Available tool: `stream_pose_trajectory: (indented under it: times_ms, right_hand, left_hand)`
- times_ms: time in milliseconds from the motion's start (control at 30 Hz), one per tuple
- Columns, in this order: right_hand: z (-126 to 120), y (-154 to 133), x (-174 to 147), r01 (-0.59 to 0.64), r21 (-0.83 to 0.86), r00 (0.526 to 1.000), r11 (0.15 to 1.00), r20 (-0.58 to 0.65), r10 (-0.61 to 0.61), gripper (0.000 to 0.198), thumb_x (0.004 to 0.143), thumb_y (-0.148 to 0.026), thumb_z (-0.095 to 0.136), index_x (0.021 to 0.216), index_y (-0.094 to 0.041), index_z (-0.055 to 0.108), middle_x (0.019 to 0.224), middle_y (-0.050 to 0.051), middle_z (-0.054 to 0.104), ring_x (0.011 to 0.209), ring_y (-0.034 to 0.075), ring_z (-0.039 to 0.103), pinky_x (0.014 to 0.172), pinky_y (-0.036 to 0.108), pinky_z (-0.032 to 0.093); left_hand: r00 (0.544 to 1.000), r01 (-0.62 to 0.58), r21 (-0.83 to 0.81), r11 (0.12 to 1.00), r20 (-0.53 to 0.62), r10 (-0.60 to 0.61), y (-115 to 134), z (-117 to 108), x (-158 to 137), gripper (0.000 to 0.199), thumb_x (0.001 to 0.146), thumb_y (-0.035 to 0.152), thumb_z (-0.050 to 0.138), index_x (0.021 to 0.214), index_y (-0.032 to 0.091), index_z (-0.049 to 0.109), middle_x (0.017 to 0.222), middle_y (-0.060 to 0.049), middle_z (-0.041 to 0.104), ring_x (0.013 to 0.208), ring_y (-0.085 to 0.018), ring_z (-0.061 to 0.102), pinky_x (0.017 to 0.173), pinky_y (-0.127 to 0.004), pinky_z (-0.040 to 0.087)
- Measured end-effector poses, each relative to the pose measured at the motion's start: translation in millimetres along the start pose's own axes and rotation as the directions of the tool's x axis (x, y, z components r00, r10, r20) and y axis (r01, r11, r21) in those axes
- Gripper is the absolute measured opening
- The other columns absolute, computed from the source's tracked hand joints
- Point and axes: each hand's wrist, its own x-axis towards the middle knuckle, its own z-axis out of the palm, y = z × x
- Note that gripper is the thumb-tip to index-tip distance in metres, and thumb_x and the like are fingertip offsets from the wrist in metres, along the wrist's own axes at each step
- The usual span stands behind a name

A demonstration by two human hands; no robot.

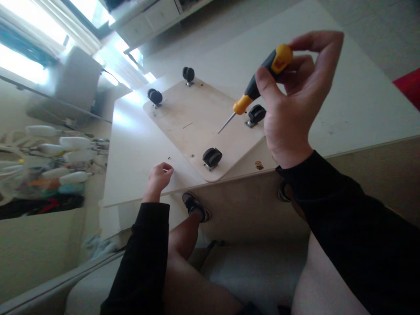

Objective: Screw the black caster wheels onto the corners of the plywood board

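Observation:
My right hand [295, 96] grips a yellow and black screwdriver [256, 85] by its handle, its metal shaft slanting down and left above a wooden board [203, 118]. Black caster wheels stand at the board's corners: a near one [212, 156], a right one [257, 113], a left one [155, 96] and a far one [188, 74]. Over the white table [131, 162], left of the board, my left hand [160, 177] is closed with fingertips pinched; whatever they hold is too small to make out. A tiny dark piece [169, 158] lies just beyond those fingers.
The board lies on the white table, near its front edge. A small yellow sticker [259, 165] is on the tabletop by that edge. White bottles [75, 142] hang or stand at the left. A white cabinet [157, 17] is behind, and a grey seat [252, 271] is below me.

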Motion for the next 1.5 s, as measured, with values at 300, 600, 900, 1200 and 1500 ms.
stream_pose_trajectory:
  times_ms: [300,600,900,1200,1500]
  right_hand:
    - [-14.1,36.9,-3.7,-0.394,0.132,0.914,0.91,-0.05,0.403,0.042,0.085,-0.04,0.079,0.114,-0.035,0.048,0.106,-0.003,0.069,0.094,0.018,0.075,0.081,0.035,0.062]
    - [-2.3,15.9,-11.2,-0.619,0.278,0.743,0.735,-0.097,0.663,0.05,0.077,-0.043,0.088,0.106,-0.031,0.049,0.099,-0.009,0.07,0.091,0.013,0.076,0.08,0.032,0.063]
    - [11.6,5.8,-23.3,-0.654,0.335,0.709,0.678,-0.04,0.704,0.056,0.071,-0.037,0.093,0.106,-0.029,0.051,0.097,-0.009,0.073,0.09,0.011,0.076,0.078,0.027,0.063]
    - [13.7,1.9,-24.8,-0.663,0.353,0.695,0.66,-0.038,0.718,0.057,0.068,-0.034,0.095,0.106,-0.027,0.053,0.095,-0.008,0.073,0.089,0.012,0.076,0.079,0.028,0.064]
    - [13.3,4.5,-27.0,-0.647,0.303,0.731,0.699,-0.012,0.682,0.059,0.071,-0.04,0.094,0.109,-0.028,0.05,0.1,-0.007,0.072,0.094,0.013,0.077,0.081,0.03,0.065]
  left_hand:
    - [0.968,-0.22,-0.497,0.84,-0.008,0.249,35.9,-21.2,-23.0,0.015,0.082,0.032,0.078,0.084,0.019,0.072,0.082,-0.004,0.073,0.078,-0.019,0.064,0.075,-0.032,0.051]
    - [0.94,-0.286,-0.809,0.513,-0.133,0.313,60.3,-5.5,-34.0,0.023,0.075,0.038,0.081,0.084,0.021,0.068,0.081,-0.002,0.069,0.076,-0.016,0.063,0.075,-0.032,0.054]
    - [0.921,-0.291,-0.862,0.415,-0.136,0.365,78.7,3.7,-40.1,0.032,0.072,0.042,0.088,0.082,0.02,0.068,0.087,-0.006,0.076,0.082,-0.018,0.071,0.078,-0.033,0.058]
    - [0.888,-0.335,-0.899,0.281,-0.201,0.415,89.8,8.1,-40.9,0.031,0.07,0.035,0.094,0.082,0.02,0.07,0.084,-0.005,0.078,0.081,-0.018,0.074,0.074,-0.031,0.062]
    - [0.867,-0.421,-0.859,0.292,-0.287,0.407,92.4,8.3,-43.2,0.021,0.073,0.03,0.089,0.081,0.019,0.072,0.08,-0.004,0.077,0.07,-0.014,0.068,0.064,-0.026,0.054]
